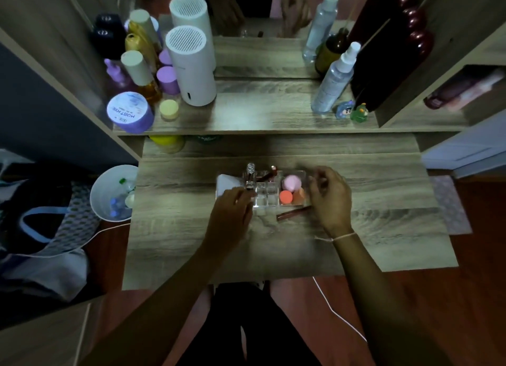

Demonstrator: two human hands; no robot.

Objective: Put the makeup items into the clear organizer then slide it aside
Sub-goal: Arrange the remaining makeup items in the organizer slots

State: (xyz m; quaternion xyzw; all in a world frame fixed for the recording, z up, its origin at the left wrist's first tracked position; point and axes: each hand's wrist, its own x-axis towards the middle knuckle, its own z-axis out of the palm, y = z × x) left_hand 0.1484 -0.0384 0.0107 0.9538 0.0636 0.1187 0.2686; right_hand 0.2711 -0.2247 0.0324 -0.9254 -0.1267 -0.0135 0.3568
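Both hands, left hand [232, 204] and right hand [330, 194], loosely curled, flank the clear organizer [267, 198].

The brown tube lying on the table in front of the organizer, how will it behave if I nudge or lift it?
The brown tube is a slim cylinder lying flat on smooth wood, so a sideways nudge would likely roll it. It looks rigid and small, probably light and easy to pinch. Its glossy surface may be a little slippery.

clear glossy plastic organizer [267, 198], matt woodgrain table [383, 228]
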